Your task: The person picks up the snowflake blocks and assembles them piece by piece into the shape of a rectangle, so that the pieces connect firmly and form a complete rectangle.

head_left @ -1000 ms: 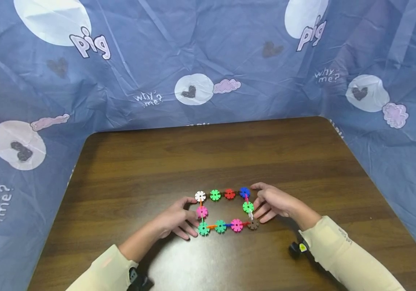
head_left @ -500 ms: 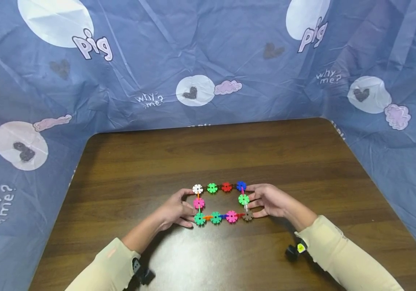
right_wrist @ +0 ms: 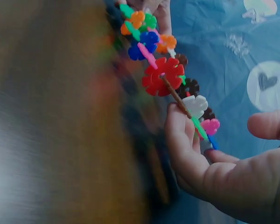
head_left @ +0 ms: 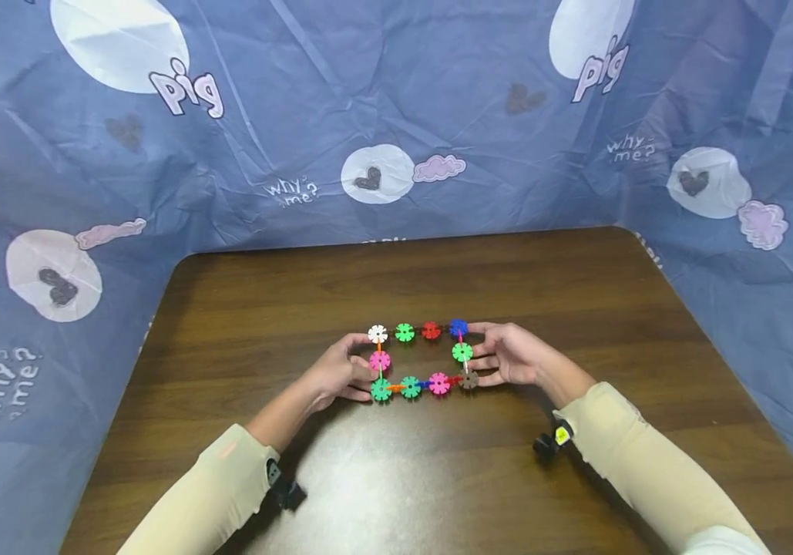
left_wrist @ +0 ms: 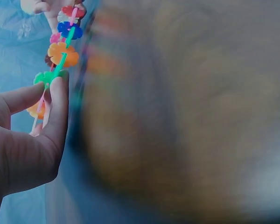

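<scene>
A rectangular loop of interlocking snowflake discs [head_left: 431, 330], in white, green, red, blue, pink and brown, spans the gap between both hands. My left hand [head_left: 341, 370] grips its left side, near the white, pink and teal discs. In the left wrist view, thumb and finger pinch the edge at a green piece [left_wrist: 43, 79]. At the opposite side, by the blue, light green and brown discs, my right hand [head_left: 517, 354] holds the loop with spread fingers. The right wrist view shows fingers bent around the end, just beyond a large red disc [right_wrist: 163, 77].
The loop is over a brown wooden table [head_left: 382, 285] with rounded far corners. Behind and beside the table hangs a blue printed cloth [head_left: 243, 139]. Black wrist cameras show below both cuffs, the left one [head_left: 288, 489] and the right one [head_left: 547, 443].
Both hands have closed in on the loop's sides. The loop has moved away from the person, up the head view, with the hands. The head view itself has shifted slightly.
</scene>
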### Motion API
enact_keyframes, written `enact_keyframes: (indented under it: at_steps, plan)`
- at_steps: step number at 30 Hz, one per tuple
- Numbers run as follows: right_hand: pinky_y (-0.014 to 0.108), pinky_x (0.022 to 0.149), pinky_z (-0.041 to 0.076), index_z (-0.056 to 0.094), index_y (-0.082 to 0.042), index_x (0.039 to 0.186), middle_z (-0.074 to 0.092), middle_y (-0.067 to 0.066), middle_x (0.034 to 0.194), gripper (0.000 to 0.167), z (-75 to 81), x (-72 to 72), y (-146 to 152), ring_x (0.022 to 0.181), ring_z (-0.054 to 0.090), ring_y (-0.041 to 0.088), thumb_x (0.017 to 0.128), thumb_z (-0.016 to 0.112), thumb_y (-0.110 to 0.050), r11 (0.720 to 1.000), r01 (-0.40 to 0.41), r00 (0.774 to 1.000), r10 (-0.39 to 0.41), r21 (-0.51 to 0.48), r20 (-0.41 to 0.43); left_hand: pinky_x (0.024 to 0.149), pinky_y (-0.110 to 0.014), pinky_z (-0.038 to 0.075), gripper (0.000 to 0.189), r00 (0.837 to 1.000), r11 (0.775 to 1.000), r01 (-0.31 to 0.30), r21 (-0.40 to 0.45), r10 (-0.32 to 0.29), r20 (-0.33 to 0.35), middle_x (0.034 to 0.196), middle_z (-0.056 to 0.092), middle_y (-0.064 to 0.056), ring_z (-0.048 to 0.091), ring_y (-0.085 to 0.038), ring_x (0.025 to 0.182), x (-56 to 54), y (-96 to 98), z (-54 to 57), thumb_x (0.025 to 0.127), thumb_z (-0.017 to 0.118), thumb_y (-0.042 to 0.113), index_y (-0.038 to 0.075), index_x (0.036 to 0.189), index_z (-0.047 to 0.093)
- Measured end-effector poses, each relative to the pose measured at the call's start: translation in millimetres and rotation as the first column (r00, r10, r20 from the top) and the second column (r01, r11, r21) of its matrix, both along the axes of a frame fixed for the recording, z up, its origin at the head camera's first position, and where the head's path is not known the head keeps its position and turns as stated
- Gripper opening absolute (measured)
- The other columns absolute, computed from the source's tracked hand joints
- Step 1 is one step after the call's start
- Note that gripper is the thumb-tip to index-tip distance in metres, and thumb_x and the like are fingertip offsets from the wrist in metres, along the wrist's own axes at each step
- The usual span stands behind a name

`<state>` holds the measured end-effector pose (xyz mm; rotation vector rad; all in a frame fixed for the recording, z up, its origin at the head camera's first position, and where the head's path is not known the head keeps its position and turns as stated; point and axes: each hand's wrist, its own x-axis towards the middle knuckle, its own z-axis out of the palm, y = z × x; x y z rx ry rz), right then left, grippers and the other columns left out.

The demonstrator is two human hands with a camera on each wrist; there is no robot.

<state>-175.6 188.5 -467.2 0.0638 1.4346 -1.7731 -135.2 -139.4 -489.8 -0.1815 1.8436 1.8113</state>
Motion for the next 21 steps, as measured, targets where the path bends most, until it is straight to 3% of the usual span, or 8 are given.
enact_keyframes:
  at_steps: [8, 14, 21]
  plan:
    - [0.05, 0.089, 0.05, 0.014, -0.011, 0.161, 0.053, 0.004, 0.085, 0.071, 0.4, -56.4, -13, 0.098, 0.057, 0.026, 0.093, 0.033, -0.004, 0.997, 0.044, 0.999, -0.045, 0.067, 0.015, 0.061, -0.034, 0.061, 0.067, 0.999, 0.998, -0.049, -0.025, 0.049, -0.006, 0.102, 0.06, -0.012, 0.064, -0.019, 0.064, -49.8, -4.3, 8.6, 0.092, 0.064, -0.005, 0.012, 0.149, 0.034]
    - [0.049, 0.089, 0.05, 0.019, -0.014, 0.161, 0.047, 0.01, 0.103, 0.073, 4.5, -87.0, -23, 0.107, 0.052, 0.029, 0.09, 0.033, -0.004, 0.988, 0.068, 0.998, -0.069, 0.142, 0.004, 0.062, -0.036, 0.062, 0.065, 0.997, 0.996, -0.082, -0.045, 0.081, -0.019, 0.097, 0.061, -0.01, 0.063, -0.019, 0.062, -81.4, -7.1, 14.9, 0.092, 0.063, -0.006, 0.012, 0.148, 0.035]
    - [0.051, 0.095, 0.048, 0.023, -0.015, 0.161, 0.044, 0.011, 0.107, 0.07, 3.6, -111.9, -30, 0.113, 0.05, 0.032, 0.093, 0.035, -0.004, 0.979, 0.115, 0.992, -0.123, 0.17, 0.035, 0.064, -0.037, 0.062, 0.062, 0.997, 0.991, -0.081, -0.108, 0.08, -0.013, 0.102, 0.059, -0.014, 0.063, -0.023, 0.067, -108.8, -5.1, 15.4, 0.094, 0.06, -0.007, 0.013, 0.147, 0.036]
